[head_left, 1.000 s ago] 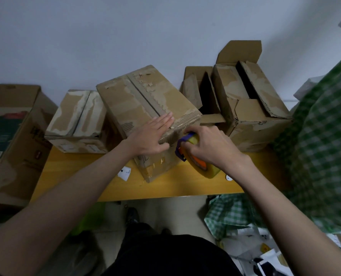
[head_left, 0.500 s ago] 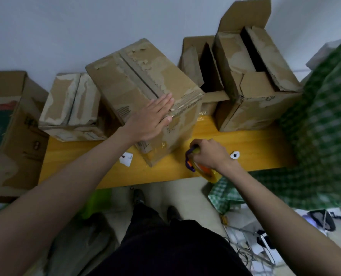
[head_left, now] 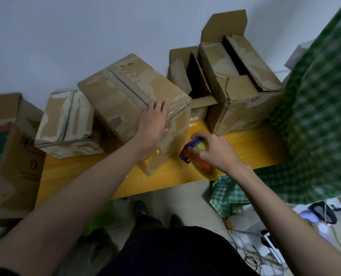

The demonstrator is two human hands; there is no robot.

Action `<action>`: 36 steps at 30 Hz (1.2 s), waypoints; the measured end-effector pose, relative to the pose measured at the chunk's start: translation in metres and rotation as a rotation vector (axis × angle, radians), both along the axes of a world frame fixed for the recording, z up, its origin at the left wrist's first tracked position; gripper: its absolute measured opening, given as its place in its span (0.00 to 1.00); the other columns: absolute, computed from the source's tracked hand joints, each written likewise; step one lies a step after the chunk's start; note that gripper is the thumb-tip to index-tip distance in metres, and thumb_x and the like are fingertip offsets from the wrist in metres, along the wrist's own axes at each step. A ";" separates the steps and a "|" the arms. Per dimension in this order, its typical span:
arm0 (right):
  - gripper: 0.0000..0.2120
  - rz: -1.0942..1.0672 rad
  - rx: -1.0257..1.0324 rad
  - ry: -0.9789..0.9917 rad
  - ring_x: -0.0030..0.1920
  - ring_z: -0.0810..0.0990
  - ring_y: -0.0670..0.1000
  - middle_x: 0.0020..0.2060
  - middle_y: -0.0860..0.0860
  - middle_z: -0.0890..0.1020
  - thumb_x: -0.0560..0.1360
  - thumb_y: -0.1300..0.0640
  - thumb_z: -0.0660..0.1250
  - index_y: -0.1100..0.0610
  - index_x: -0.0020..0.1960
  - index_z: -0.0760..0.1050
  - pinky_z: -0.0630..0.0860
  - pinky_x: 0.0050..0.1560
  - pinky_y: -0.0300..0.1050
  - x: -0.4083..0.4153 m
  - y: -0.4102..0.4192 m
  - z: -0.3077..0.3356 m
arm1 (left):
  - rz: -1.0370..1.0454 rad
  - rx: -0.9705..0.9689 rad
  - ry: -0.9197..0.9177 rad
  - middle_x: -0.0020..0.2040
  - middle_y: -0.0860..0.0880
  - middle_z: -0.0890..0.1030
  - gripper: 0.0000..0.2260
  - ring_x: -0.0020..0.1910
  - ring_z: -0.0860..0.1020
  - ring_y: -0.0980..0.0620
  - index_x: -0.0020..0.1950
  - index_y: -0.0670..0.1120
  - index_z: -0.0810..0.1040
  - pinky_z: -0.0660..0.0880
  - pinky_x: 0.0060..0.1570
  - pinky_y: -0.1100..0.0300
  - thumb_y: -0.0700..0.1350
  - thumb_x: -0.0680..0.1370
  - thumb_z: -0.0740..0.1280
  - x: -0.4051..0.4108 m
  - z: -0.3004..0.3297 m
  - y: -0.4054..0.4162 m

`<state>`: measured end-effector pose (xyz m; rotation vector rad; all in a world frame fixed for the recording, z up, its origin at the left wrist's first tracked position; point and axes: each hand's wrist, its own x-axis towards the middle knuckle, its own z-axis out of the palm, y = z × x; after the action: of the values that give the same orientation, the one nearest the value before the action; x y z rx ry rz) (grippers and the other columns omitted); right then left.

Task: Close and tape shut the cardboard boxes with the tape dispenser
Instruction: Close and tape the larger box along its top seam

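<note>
Head view, left to right: taped small box (head_left: 66, 124) on yellow counter (head_left: 82, 172). Left hand (head_left: 152, 122) lies flat, fingers straight and together, on closed cardboard box (head_left: 126, 100) at mid-counter. Right hand (head_left: 215, 151), fingers curled tight around tape dispenser (head_left: 195, 156), just beside that box. Two open boxes (head_left: 241, 80) behind, flaps up.

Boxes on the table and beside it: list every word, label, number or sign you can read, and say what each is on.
No text reads clearly enough to quote.
Tilted box under the left hand: a small printed mark on its side, too blurred to read.
Big box at far left: large printed characters and a green label, blurred.
Low box: a pale label on its front, unreadable.
Tape dispenser in the right hand: no lettering visible.
</note>
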<state>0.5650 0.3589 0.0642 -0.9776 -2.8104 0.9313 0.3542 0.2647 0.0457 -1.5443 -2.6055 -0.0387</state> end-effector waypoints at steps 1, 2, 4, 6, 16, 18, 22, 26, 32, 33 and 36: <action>0.19 -0.014 0.002 0.032 0.47 0.80 0.56 0.48 0.51 0.83 0.74 0.38 0.68 0.41 0.63 0.75 0.78 0.43 0.50 0.004 0.001 0.003 | 0.018 -0.015 0.004 0.72 0.44 0.66 0.43 0.70 0.66 0.42 0.78 0.44 0.58 0.68 0.69 0.49 0.54 0.71 0.77 0.001 0.000 0.002; 0.19 -0.030 0.004 0.061 0.47 0.80 0.55 0.48 0.50 0.83 0.74 0.38 0.69 0.41 0.63 0.75 0.78 0.43 0.49 0.007 0.002 0.006 | 0.039 -0.032 -0.001 0.74 0.43 0.64 0.45 0.73 0.64 0.41 0.80 0.43 0.55 0.67 0.71 0.48 0.54 0.72 0.77 0.002 -0.001 0.003; 0.18 -0.057 0.000 0.123 0.48 0.80 0.53 0.50 0.47 0.83 0.74 0.39 0.69 0.41 0.63 0.76 0.78 0.45 0.47 0.015 0.004 0.014 | 0.099 -0.068 -0.041 0.80 0.40 0.54 0.50 0.80 0.53 0.39 0.82 0.43 0.46 0.57 0.78 0.46 0.55 0.73 0.76 0.003 -0.004 0.002; 0.18 -0.082 -0.006 0.187 0.50 0.81 0.50 0.51 0.45 0.83 0.75 0.39 0.69 0.41 0.63 0.76 0.79 0.48 0.47 0.023 0.006 0.023 | 0.152 -0.102 -0.086 0.82 0.39 0.42 0.53 0.81 0.42 0.40 0.82 0.41 0.38 0.46 0.80 0.47 0.55 0.74 0.74 0.003 -0.006 0.000; 0.17 -0.185 -0.130 0.574 0.57 0.77 0.43 0.56 0.37 0.80 0.76 0.44 0.72 0.42 0.64 0.76 0.77 0.61 0.50 0.032 0.006 0.069 | -0.028 -0.086 -0.137 0.82 0.42 0.37 0.46 0.81 0.36 0.46 0.81 0.41 0.37 0.43 0.80 0.49 0.57 0.80 0.66 -0.011 -0.012 -0.041; 0.18 -0.176 -0.148 0.620 0.58 0.76 0.41 0.57 0.34 0.78 0.76 0.44 0.72 0.40 0.64 0.75 0.77 0.61 0.49 0.025 0.005 0.072 | -0.070 -0.065 -0.144 0.81 0.45 0.35 0.46 0.80 0.34 0.49 0.82 0.43 0.36 0.45 0.80 0.48 0.58 0.80 0.66 -0.015 -0.013 -0.056; 0.19 -0.153 -0.212 0.692 0.57 0.76 0.35 0.58 0.34 0.78 0.77 0.44 0.71 0.42 0.66 0.75 0.75 0.53 0.32 0.001 0.002 0.071 | -0.118 -0.052 -0.148 0.81 0.48 0.33 0.45 0.80 0.32 0.53 0.82 0.45 0.35 0.44 0.80 0.50 0.62 0.80 0.61 -0.019 -0.008 -0.078; 0.18 -0.095 -0.244 0.708 0.56 0.76 0.34 0.55 0.33 0.78 0.77 0.45 0.71 0.43 0.66 0.75 0.73 0.50 0.26 -0.030 -0.003 0.071 | 0.033 -0.018 -0.205 0.81 0.48 0.33 0.47 0.80 0.34 0.51 0.82 0.44 0.36 0.38 0.78 0.54 0.72 0.78 0.54 -0.020 -0.003 -0.085; 0.21 -0.045 -0.260 0.693 0.57 0.77 0.38 0.58 0.39 0.79 0.76 0.44 0.72 0.44 0.67 0.75 0.75 0.51 0.30 -0.075 -0.007 0.075 | 0.184 -0.011 -0.396 0.82 0.47 0.38 0.39 0.81 0.38 0.51 0.82 0.43 0.40 0.40 0.79 0.52 0.68 0.81 0.46 -0.061 0.012 -0.075; 0.21 -0.041 -0.264 0.693 0.56 0.77 0.37 0.58 0.39 0.79 0.76 0.44 0.72 0.45 0.67 0.75 0.75 0.51 0.30 -0.082 -0.007 0.076 | 0.185 -0.022 -0.399 0.82 0.46 0.39 0.39 0.81 0.38 0.51 0.82 0.44 0.40 0.40 0.79 0.52 0.68 0.82 0.47 -0.070 0.013 -0.073; 0.21 -0.032 -0.267 0.686 0.56 0.78 0.37 0.57 0.39 0.80 0.75 0.45 0.73 0.44 0.67 0.75 0.76 0.51 0.31 -0.100 -0.007 0.079 | 0.169 -0.063 -0.359 0.83 0.47 0.39 0.39 0.81 0.39 0.50 0.83 0.46 0.40 0.42 0.80 0.51 0.68 0.81 0.47 -0.098 0.019 -0.061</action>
<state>0.4649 0.3515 0.1431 -0.5580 -2.1295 1.3455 0.2564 0.2034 0.0649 -1.4454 -3.0324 -0.2424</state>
